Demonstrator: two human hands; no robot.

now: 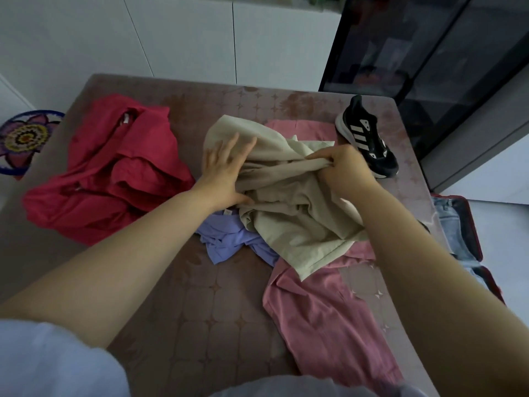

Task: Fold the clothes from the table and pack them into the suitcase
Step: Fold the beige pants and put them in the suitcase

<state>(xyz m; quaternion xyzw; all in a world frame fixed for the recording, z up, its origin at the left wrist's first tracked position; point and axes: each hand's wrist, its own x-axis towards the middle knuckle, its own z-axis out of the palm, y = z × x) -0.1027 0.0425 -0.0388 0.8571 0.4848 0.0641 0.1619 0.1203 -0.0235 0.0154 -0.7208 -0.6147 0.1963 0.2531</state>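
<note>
A crumpled beige garment (289, 216) lies in the middle of the table (200, 310). My left hand (226, 167) rests flat on its left part with fingers spread. My right hand (343, 164) grips a bunched fold of the same beige cloth. Under it lie a pink garment (323, 316) and a lilac garment (229, 239). A red garment (108, 173) is heaped at the left. The open suitcase (472, 239) stands on the floor by the table's right edge, with light blue denim (449, 224) inside it.
A black sneaker with white stripes (369, 138) sits on the table's far right corner, just behind my right hand. A dark glass cabinet (429, 53) stands behind at the right. White cupboards line the back wall. A patterned round mat (25, 138) lies on the floor at the left.
</note>
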